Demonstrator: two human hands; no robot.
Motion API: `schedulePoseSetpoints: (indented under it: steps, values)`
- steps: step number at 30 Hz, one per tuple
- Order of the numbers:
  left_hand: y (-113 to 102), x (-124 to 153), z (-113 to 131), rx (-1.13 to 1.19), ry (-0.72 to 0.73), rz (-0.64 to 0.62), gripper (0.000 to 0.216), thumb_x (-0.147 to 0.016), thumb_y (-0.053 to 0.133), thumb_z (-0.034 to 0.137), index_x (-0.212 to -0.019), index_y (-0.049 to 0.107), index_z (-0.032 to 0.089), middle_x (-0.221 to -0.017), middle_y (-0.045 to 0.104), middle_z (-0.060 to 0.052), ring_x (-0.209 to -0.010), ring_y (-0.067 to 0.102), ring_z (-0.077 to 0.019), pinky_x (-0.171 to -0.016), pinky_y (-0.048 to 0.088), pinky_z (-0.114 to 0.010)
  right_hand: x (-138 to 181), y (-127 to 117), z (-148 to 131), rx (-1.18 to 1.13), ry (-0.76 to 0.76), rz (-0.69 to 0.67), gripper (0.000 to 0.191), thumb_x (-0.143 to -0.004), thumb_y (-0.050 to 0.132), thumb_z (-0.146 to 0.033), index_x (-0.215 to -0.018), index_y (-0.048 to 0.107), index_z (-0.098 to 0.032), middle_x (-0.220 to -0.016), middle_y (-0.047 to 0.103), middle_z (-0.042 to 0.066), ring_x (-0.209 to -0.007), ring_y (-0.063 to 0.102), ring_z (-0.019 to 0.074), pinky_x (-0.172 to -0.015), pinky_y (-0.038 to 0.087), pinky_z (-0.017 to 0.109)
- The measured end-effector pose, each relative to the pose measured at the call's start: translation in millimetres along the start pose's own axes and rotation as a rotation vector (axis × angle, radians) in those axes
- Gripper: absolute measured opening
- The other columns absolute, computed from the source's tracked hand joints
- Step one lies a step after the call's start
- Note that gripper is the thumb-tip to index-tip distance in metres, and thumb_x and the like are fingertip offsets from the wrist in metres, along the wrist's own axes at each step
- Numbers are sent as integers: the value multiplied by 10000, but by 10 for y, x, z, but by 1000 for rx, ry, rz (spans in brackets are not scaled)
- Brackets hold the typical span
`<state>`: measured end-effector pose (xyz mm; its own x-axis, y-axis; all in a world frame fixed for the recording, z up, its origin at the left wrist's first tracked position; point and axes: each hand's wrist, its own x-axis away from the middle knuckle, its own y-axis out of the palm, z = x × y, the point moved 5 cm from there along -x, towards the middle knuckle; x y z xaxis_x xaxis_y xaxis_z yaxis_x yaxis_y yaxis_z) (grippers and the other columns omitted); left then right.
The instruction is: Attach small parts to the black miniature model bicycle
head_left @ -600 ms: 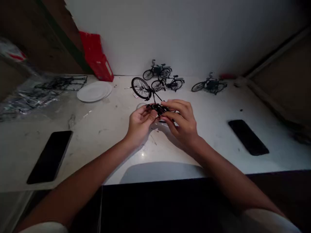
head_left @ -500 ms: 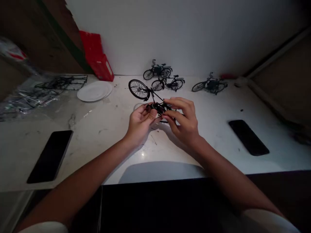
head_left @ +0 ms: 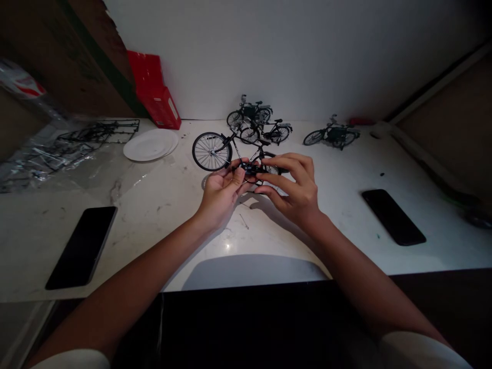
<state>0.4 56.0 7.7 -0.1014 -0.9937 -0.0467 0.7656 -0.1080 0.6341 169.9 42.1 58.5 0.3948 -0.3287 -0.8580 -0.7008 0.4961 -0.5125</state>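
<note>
A black model bicycle (head_left: 237,147) is held up over the white table, its front wheel pointing left and its saddle on top. My left hand (head_left: 222,192) is closed on the lower middle of it near the pedals, with the thumb pressed on that part. From the right, my right hand (head_left: 292,185) grips the rear lower part between thumb and fingertips, covering some of the back wheel. Below the hands, a few thin small pieces (head_left: 244,221) lie on the table. Fingers hide the exact contact around the crank.
More model bicycles (head_left: 282,132) stand at the back, one (head_left: 332,134) further right. White plates (head_left: 148,145), a red box (head_left: 163,105) and black part frames in clear plastic (head_left: 92,134) are at left. One phone (head_left: 82,247) lies left, another (head_left: 394,218) right.
The model bicycle has been turned more upright and side-on; its front wheel moved left and slightly down, and the saddle now shows. Both hands keep hold of it.
</note>
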Motion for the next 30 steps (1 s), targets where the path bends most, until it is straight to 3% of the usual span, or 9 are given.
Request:
schedulePoseSetpoints:
  steps: [4, 8, 10, 12, 15, 19, 26, 30]
  values:
    - [-18, -10, 25, -9, 26, -4, 286, -935, 852, 311, -1163, 722, 198, -1243, 804, -89, -1339, 711, -263, -1234, 518, -468, 1, -112, -63, -32, 97, 217, 115, -972, 779, -241, -1049, 697, -261, -914, 755, 36, -885, 688, 229, -849, 554, 431]
    - [-36, -4, 13, -8, 25, -1, 286, -933, 852, 307, -1166, 710, 220, -1305, 788, -74, -1299, 728, -252, -1232, 514, -483, 70, 13, -23, -241, 476, 115, 142, -989, 755, -309, -891, 679, -239, -698, 648, -24, -587, 543, 124, -557, 444, 302]
    - [-43, 4, -6, -7, 17, -6, 299, -921, 870, 319, -1161, 713, 234, -1318, 786, -56, -1225, 757, -233, -1213, 532, -481, 137, 78, 14, -350, 672, 117, 208, -979, 771, -377, -867, 667, -237, -676, 633, -34, -533, 502, 102, -491, 388, 281]
    - [-42, 11, -21, -10, 10, -19, 328, -904, 892, 344, -1158, 711, 243, -1331, 784, -47, -1194, 768, -228, -1201, 544, -484, 174, 125, 36, -429, 764, 130, 221, -941, 813, -423, -956, 687, -241, -691, 648, -38, -527, 499, 99, -477, 372, 275]
    - [-28, 18, -21, -37, 11, -28, 379, -888, 907, 400, -1170, 700, 253, -1341, 786, -51, -1226, 763, -246, -1195, 551, -501, 181, 165, 54, -467, 788, 99, 282, -914, 837, -444, -1083, 728, -246, -717, 687, -32, -526, 508, 102, -479, 380, 278]
    - [5, 30, 5, -71, 51, -26, 422, -881, 911, 420, -1204, 693, 258, -1311, 795, -62, -1250, 760, -261, -1190, 558, -517, 187, 167, 47, -496, 810, 91, 278, -916, 841, -467, -1050, 732, -249, -613, 655, -53, -478, 533, 111, -464, 408, 284]
    - [-18, 86, -55, -159, 92, 25, 412, -867, 914, 462, -1169, 712, 268, -1297, 799, -45, -1279, 740, -260, -1247, 499, -514, 244, 277, -24, -746, 992, 156, 639, -689, 996, -577, -957, 494, -286, -880, 771, -18, -568, 671, 117, -448, 510, 255]
    - [-11, 120, -64, -206, 135, 19, 319, -911, 876, 426, -1155, 740, 272, -1301, 790, -36, -1312, 712, -248, -1280, 441, -497, 265, 322, -32, -827, 1040, 208, 654, -722, 979, -568, -936, 425, -293, -879, 750, -34, -620, 691, 119, -556, 612, 267]
